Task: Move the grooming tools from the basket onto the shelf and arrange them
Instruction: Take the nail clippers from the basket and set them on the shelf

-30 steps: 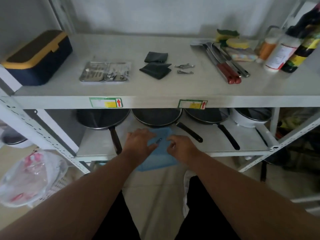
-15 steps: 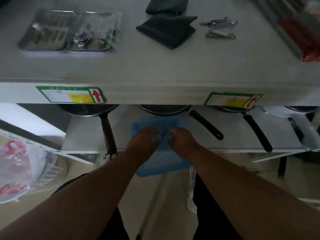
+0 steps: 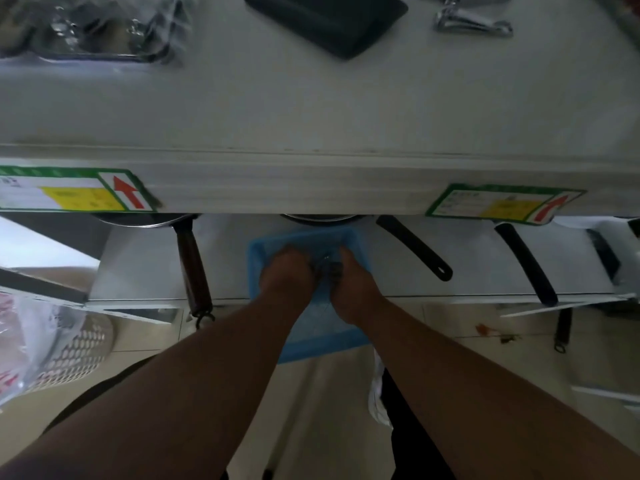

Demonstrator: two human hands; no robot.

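Note:
A blue basket [image 3: 258, 258] sits on the lower shelf, overhanging its front edge. Both my hands reach into it. My left hand [image 3: 287, 271] and my right hand [image 3: 353, 275] curl their fingers toward a small dark metal tool [image 3: 327, 266] between them; which hand holds it is hard to tell. On the upper shelf [image 3: 311, 109] lie a metal tray of grooming tools [image 3: 86, 32], a dark pouch [image 3: 329, 19] and nail clippers [image 3: 471, 24].
Pan handles [image 3: 194, 271] [image 3: 412, 247] [image 3: 526, 265] jut from the lower shelf on either side of the basket. A perforated white bin [image 3: 76, 344] with a plastic bag stands at the left on the floor. The upper shelf's front edge hangs over my hands.
My head has moved closer and lower, so the upper shelf fills the top of the view. Both hands have pushed a little deeper into the basket and closed in around the small tool.

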